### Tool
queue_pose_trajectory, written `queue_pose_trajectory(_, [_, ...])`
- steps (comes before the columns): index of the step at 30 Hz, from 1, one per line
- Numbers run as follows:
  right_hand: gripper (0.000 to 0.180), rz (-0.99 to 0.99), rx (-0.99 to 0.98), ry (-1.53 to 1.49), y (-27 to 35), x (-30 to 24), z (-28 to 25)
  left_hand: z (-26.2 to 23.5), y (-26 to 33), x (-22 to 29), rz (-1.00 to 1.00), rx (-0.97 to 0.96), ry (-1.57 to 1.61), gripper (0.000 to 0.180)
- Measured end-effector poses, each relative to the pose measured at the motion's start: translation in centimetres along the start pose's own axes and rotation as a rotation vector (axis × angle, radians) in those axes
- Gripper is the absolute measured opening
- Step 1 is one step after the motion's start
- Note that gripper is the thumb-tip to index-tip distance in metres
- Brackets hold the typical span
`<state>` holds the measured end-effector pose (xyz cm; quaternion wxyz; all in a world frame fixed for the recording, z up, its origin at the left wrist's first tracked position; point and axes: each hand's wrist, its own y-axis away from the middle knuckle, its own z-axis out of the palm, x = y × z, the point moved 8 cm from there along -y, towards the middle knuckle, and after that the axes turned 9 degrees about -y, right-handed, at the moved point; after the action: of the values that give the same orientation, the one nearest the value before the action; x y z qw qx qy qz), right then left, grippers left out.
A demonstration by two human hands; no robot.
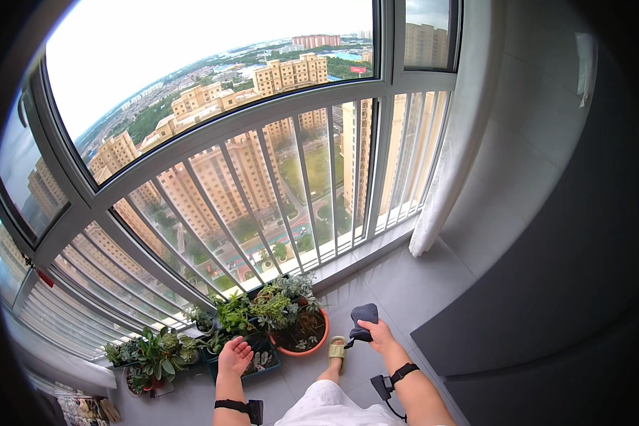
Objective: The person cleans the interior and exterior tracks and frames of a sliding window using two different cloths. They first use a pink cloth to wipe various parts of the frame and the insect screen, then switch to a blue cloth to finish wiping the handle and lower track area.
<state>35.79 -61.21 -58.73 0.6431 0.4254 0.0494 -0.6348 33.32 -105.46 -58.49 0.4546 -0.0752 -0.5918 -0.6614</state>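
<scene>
Currently, right fingers [368,324] grip one dark grey object [362,313]; left fingers [241,347] curl loosely apart near one orange pot [325,334].

Dark-grey object [364,313], orange pot [325,328], green sandal [336,348]

"What is the person wearing?"

"White clothing [344,410] and a pale green, open-toed slipper [336,346] on the visible foot."

"And along the arms?"

"Bare hands [236,356] and forearms [229,387], ringed by black straps [405,371]; a dark boxy device [382,387] beside each, a thin black cable [393,409] at the right."
</scene>
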Motion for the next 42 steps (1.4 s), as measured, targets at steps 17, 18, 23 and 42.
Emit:
queue_pose_trajectory(17, [0.026,-0.533,0.264,-0.157,-22.3,-39.2,3.4,63.9,-9.7,11.5,0.636,-0.817,-0.939,0.026])
queue_pose_trajectory(18, [0.026,-0.521,0.285,-0.163,-23.7,-40.2,3.0,65.4,-9.1,11.3,0.636,-0.816,-0.949,0.026])
queue_pose_trajectory(23, [0.029,-0.568,0.172,-0.277,-34.7,-49.1,2.2,73.7,-9.6,10.6,0.911,-0.826,-1.069,0.023])
queue_pose_trajectory(42, [0.03,-0.984,0.537,-0.109,-48.4,-81.5,-6.1,99.7,-12.0,4.7,1.113,-0.736,-1.214,0.017])
